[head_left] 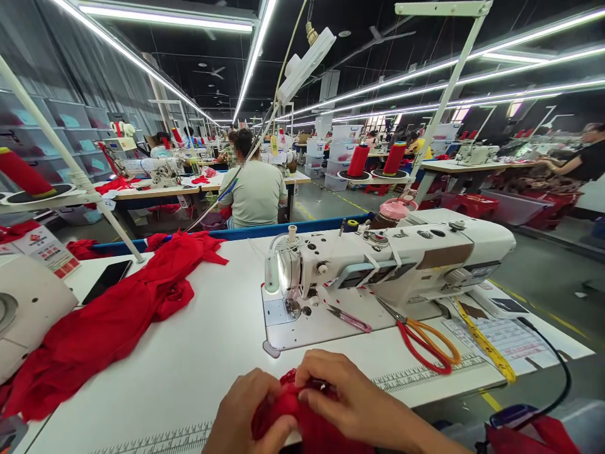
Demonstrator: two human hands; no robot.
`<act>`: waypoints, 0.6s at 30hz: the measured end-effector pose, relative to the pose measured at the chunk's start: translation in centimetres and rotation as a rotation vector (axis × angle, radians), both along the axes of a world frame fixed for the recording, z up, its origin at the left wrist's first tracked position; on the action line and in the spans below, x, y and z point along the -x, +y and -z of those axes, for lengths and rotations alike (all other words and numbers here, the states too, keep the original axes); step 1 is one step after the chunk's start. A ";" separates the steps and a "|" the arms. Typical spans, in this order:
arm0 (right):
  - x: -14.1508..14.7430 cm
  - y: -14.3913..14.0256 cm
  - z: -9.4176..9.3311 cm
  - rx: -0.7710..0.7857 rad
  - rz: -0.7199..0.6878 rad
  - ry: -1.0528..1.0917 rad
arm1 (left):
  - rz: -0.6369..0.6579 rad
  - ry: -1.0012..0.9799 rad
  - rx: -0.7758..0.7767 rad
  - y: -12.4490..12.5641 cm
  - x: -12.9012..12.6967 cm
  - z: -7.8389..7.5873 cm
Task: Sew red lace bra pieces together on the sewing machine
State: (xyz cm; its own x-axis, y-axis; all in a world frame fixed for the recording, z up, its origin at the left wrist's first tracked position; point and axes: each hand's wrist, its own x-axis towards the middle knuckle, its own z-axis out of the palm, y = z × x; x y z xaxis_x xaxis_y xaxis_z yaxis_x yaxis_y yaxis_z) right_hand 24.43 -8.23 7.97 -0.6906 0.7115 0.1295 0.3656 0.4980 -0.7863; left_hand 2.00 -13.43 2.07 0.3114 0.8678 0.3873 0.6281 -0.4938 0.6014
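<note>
Ceiling: was dark; tube lights glowed.
Floor: was grey, with yellow lines.
Curtains: hung grey above stacked bins.
Windows: shone far back.

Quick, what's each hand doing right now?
Left hand: closed, holding red fabric.
Right hand: closed, pinching the same red fabric.

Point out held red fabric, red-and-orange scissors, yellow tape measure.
Held red fabric (317,434), head view: lower folds.
Red-and-orange scissors (405,321), head view: where handles meet blades.
Yellow tape measure (483,340), head view: strip's middle.
</note>
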 end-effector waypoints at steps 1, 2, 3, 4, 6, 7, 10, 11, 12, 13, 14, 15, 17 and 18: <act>-0.2 -0.1 -0.2 0.010 -0.004 -0.008 | -0.008 -0.016 0.044 -0.2 -0.3 0.5; -0.5 -0.2 -0.3 0.016 -0.006 -0.017 | -0.026 -0.044 0.069 -0.5 -0.5 1.1; -0.7 -0.3 -0.3 0.018 -0.007 -0.026 | -0.052 -0.087 0.082 -0.9 -0.7 1.6; -1.0 -0.3 -0.3 0.015 -0.006 -0.035 | -0.081 -0.139 0.092 -1.2 -0.8 1.9; -1.4 -0.5 0.0 0.008 -0.004 -0.044 | -0.127 -0.242 0.132 -1.7 -0.7 2.2; -1.5 -0.6 0.2 0.006 -0.006 -0.042 | -0.130 -0.282 0.167 -1.8 -0.6 2.2; -1.7 -0.9 0.9 0.027 -0.022 -0.021 | -0.073 -0.336 0.312 -2.0 -0.2 1.5; -1.7 -1.0 1.1 0.041 -0.025 -0.016 | -0.029 -0.345 0.373 -1.9 -0.1 1.2; -1.7 -1.1 1.3 0.057 -0.024 -0.015 | 0.017 -0.354 0.433 -1.9 0.0 0.9; -1.6 -1.2 1.4 0.074 -0.025 -0.018 | 0.058 -0.370 0.482 -1.8 0.0 0.7; -1.6 -1.3 1.5 0.090 -0.027 -0.021 | 0.089 -0.388 0.517 -1.7 0.1 0.6; -1.5 -1.3 1.5 0.103 -0.030 -0.025 | 0.105 -0.402 0.531 -1.7 0.1 0.6; -1.5 -1.4 1.5 0.119 -0.035 -0.036 | 0.095 -0.386 0.485 -1.7 0.0 0.9; -1.5 -1.5 1.5 0.119 -0.034 -0.042 | 0.091 -0.347 0.427 -1.7 0.0 1.2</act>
